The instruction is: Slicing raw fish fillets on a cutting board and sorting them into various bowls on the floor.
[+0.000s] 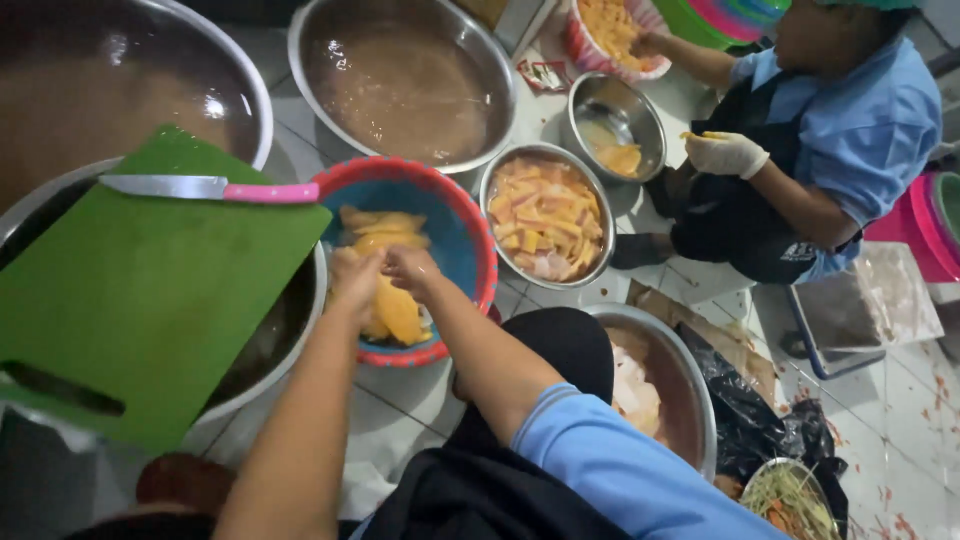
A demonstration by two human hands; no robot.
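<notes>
Both my hands reach into a blue plastic basin with a red rim (470, 225) that holds yellow-orange fruit pieces (380, 230). My left hand (355, 280) and my right hand (412, 268) meet over a yellow piece (398, 312), fingers closed around it. To the left a green cutting board (150, 290) lies across a steel bowl (300, 330), with a pink-handled knife (215, 188) resting on it.
A steel bowl of cut orange fruit (545, 215) sits right of the basin. Two large steel bowls of brownish water (405, 80) (120, 90) stand behind. A person in blue with a white glove (725, 155) works opposite. Another steel bowl (660, 390) and a black bag (750, 420) lie by my knee.
</notes>
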